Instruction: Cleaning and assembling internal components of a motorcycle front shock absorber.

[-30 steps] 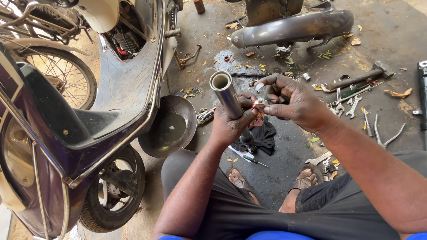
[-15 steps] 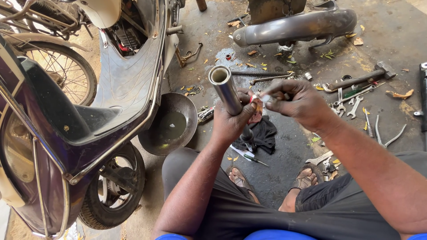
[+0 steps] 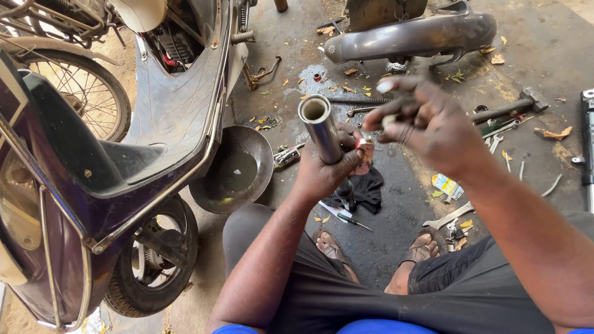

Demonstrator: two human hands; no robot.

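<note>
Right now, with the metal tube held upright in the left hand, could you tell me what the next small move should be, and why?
Probably bring the right hand back down to the tube. The left hand grips the tube below its open top, with a small reddish piece pinched against it, while the right hand hovers beside it, fingers pinched; what they hold is too blurred to tell.

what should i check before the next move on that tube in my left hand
1. Left hand grip on the tube: wrapped around its lower part, ok.
2. Tube attitude: near upright, open end up, ok.
3. Right hand: raised beside the tube, apart from it; what the fingertips pinch is blurred, cannot tell.
4. Small reddish piece at the left thumb: held against the tube, ok.
5. Pan with liquid: close by the left forearm, spill risk, not ok.
6. Spanners near the feet: underfoot, not ok.
</note>
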